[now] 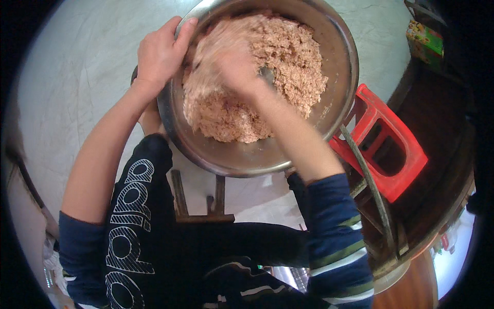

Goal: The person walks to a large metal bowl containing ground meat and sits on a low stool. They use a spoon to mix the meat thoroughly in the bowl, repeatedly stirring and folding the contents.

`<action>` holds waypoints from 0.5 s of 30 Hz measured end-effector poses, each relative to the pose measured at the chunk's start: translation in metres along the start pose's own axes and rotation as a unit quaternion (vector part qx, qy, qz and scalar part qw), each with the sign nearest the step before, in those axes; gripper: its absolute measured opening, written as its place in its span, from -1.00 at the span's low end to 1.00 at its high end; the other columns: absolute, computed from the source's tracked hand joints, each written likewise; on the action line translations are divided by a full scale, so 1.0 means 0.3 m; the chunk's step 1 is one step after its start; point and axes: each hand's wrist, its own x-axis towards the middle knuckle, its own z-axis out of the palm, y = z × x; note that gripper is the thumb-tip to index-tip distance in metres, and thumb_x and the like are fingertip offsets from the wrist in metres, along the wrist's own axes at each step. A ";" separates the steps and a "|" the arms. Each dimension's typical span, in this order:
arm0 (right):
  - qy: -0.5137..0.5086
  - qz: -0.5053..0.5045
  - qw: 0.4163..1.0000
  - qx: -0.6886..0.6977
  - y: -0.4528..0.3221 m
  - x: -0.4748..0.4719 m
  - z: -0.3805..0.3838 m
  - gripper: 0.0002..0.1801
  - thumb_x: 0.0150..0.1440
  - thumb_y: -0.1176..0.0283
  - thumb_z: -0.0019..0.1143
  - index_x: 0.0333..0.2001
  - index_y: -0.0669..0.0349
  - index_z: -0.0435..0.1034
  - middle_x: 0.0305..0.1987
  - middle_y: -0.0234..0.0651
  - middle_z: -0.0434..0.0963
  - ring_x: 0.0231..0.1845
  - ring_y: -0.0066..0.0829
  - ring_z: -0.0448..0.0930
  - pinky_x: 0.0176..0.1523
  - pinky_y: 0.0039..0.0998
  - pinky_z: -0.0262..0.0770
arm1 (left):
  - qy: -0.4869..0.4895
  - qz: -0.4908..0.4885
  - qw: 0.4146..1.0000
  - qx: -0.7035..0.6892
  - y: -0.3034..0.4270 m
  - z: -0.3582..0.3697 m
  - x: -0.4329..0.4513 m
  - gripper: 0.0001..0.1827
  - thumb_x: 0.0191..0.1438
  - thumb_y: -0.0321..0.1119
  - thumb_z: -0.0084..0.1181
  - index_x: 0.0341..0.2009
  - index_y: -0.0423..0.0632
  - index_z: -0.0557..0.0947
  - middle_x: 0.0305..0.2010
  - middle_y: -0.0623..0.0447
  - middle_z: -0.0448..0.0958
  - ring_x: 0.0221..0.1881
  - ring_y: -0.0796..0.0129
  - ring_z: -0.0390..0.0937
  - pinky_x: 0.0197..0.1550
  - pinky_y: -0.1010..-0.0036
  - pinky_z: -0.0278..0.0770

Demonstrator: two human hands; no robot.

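A large stainless steel basin (pixel 247 162) sits in front of me, above my knees. In it lies a thick layer of pinkish-brown, crumbly food mixture (pixel 297 61); whether it is grain or minced meat I cannot tell. My left hand (pixel 164 54) grips the basin's upper left rim, the thumb over the edge and the other fingers partly hidden. My right hand (pixel 239 67) is down in the mixture, left of its middle. It is blurred by motion, and its fingers cannot be made out. A small dark gap shows beside my right wrist.
Right of the basin, a red plastic stool (pixel 401 154) lies tilted against dark wooden furniture (pixel 436 112). A curved wooden bar (pixel 370 181) runs beside it. Below the basin stands a small wooden stool (pixel 204 218). A green and yellow box (pixel 424 42) is at the upper right.
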 end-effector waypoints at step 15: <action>-0.009 0.108 0.921 0.374 -0.189 -0.323 0.094 -0.78 0.13 0.35 0.04 -0.33 0.24 0.57 -0.29 -0.07 0.63 -0.23 -0.12 0.65 -0.12 -0.15 0.58 | 0.000 -0.013 1.000 -0.012 0.006 0.015 -0.019 -0.45 0.30 0.15 -0.11 -0.32 -0.14 0.55 -0.60 -0.17 0.47 -0.50 -0.12 0.48 -0.39 0.13 0.38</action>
